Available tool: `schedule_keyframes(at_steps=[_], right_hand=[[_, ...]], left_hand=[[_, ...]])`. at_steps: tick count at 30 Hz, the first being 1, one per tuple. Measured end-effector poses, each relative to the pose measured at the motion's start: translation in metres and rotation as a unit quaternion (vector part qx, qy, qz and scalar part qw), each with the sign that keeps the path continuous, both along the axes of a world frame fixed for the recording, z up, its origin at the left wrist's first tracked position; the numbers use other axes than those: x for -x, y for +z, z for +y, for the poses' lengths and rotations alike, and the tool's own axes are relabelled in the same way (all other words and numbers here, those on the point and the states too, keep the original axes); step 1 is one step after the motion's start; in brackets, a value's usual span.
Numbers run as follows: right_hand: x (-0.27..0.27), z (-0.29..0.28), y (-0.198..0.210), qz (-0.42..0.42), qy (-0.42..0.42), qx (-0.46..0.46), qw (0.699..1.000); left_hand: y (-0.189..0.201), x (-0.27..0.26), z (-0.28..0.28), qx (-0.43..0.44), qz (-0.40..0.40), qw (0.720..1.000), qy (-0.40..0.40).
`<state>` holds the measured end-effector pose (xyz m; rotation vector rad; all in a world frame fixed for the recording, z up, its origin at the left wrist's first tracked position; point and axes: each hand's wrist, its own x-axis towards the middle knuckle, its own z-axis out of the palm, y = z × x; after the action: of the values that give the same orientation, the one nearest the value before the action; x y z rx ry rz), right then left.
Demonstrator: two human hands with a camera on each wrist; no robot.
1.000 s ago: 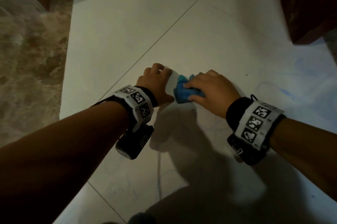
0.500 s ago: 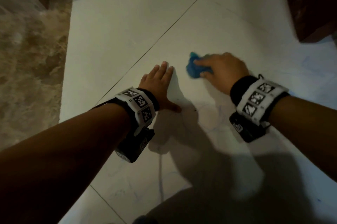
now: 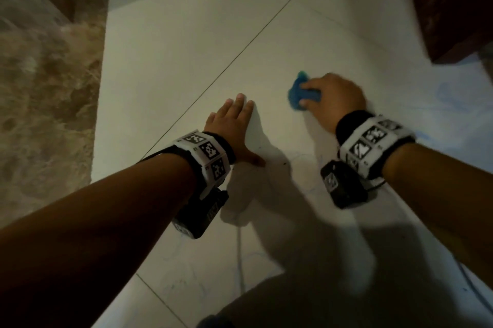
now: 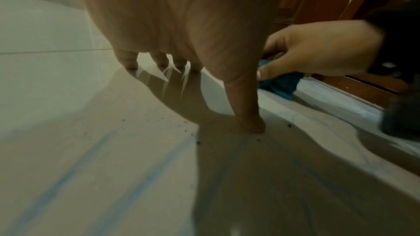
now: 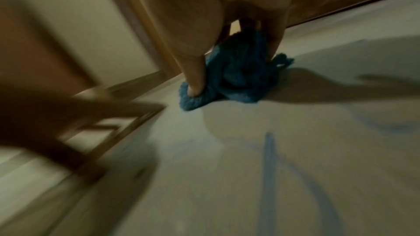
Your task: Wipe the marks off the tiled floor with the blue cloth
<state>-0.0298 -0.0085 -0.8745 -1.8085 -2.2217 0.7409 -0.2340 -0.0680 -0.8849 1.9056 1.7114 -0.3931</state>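
Right hand (image 3: pixel 330 99): fingers curled round the bunched blue cloth (image 3: pixel 300 95), pressing it onto the tiled floor (image 3: pixel 165 66).
Left hand (image 3: pixel 234 124): flat, fingers straight, beside it.
Wrist views only: blue marks (image 5: pixel 269 161) nearer than the cloth.

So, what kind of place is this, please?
Probably a room inside a home, seen at floor level. The floor is large pale glossy tiles with thin grout lines, dark wooden furniture stands at the far right, and a brown marbled surface runs along the left.
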Motion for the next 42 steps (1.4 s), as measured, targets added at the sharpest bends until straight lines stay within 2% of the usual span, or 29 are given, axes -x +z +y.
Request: schedule_keyframes(at_steps=[3,4,5,8,9,10,13,15,16,19,20,21,24,25,26,29,30,31,34,36,37,40,42], right_hand=[[0.014,-0.034,-0.006,-0.033,0.168,0.029,0.985],[0.011,-0.031,-0.003,-0.035,0.185,0.036,0.981],[0.001,-0.019,-0.002,-0.026,0.151,0.039,0.988],[-0.042,0.02,-0.002,0.014,-0.071,0.02,0.997],[-0.047,0.019,-0.003,-0.001,-0.096,0.009,0.995],[-0.043,0.011,-0.004,-0.019,-0.072,-0.001,0.997],[-0.006,-0.034,-0.003,-0.051,0.132,-0.01,0.99],[-0.005,-0.038,-0.003,-0.076,0.176,0.007,0.981],[-0.011,-0.027,-0.004,-0.072,0.144,0.006,0.987],[-0.036,0.001,-0.006,-0.031,-0.047,0.001,0.998],[-0.035,-0.004,-0.006,-0.032,-0.058,-0.005,0.998],[-0.03,-0.015,-0.008,-0.036,-0.032,-0.017,0.999],[-0.015,-0.053,-0.011,-0.045,0.151,-0.023,0.987],[-0.021,-0.048,-0.01,-0.054,0.171,-0.016,0.984],[-0.031,-0.035,-0.01,-0.064,0.146,-0.013,0.987],[-0.062,-0.003,-0.003,-0.031,-0.05,0.005,0.998],[-0.062,-0.007,-0.002,-0.027,-0.066,0.006,0.997],[-0.056,-0.016,-0.001,-0.036,-0.041,0.001,0.998],[-0.025,-0.054,-0.002,-0.082,0.123,-0.004,0.989],[-0.029,-0.047,0.0,-0.082,0.161,0.011,0.983],[-0.038,-0.035,0.0,-0.074,0.141,0.021,0.987],[-0.064,-0.006,0.001,-0.048,-0.014,0.013,0.999],[-0.058,-0.015,-0.005,-0.058,-0.018,-0.019,0.998]], left_hand=[[0.0,0.0,0.001,0.0,0.006,1.0,-0.004],[0.0,0.001,0.001,0.001,0.006,1.0,-0.003],[-0.001,0.001,0.001,0.004,0.004,1.0,-0.002],[-0.001,0.001,0.002,0.013,0.007,1.0,-0.006],[0.0,0.001,0.003,0.016,0.012,1.0,-0.006],[0.0,0.0,0.004,0.018,0.017,1.0,-0.005],[0.003,-0.002,0.007,0.015,0.036,0.999,-0.014],[0.005,-0.002,0.006,0.018,0.039,0.999,-0.014],[0.006,-0.001,0.005,0.02,0.037,0.999,-0.014],[0.011,-0.004,0.003,0.027,0.04,0.999,-0.009],[0.014,-0.008,0.002,0.027,0.045,0.999,-0.005],[0.016,-0.014,0.003,0.024,0.049,0.998,-0.004],[0.021,-0.034,0.006,0.011,0.054,0.998,-0.029],[0.022,-0.04,0.006,0.013,0.047,0.998,-0.039],[0.023,-0.044,0.006,0.015,0.037,0.998,-0.044],[0.023,-0.052,0.002,0.015,0.023,0.998,-0.055],[0.023,-0.053,0.001,0.014,0.029,0.998,-0.062],[0.023,-0.054,0.001,0.013,0.036,0.997,-0.069],[0.02,-0.054,0.003,0.022,0.055,0.995,-0.077],[0.015,-0.052,0.003,0.035,0.049,0.995,-0.078],[0.012,-0.051,0.001,0.039,0.042,0.995,-0.079],[0.007,-0.047,-0.002,0.029,0.035,0.996,-0.081],[0.008,-0.049,0.0,0.028,0.038,0.996,-0.078]])
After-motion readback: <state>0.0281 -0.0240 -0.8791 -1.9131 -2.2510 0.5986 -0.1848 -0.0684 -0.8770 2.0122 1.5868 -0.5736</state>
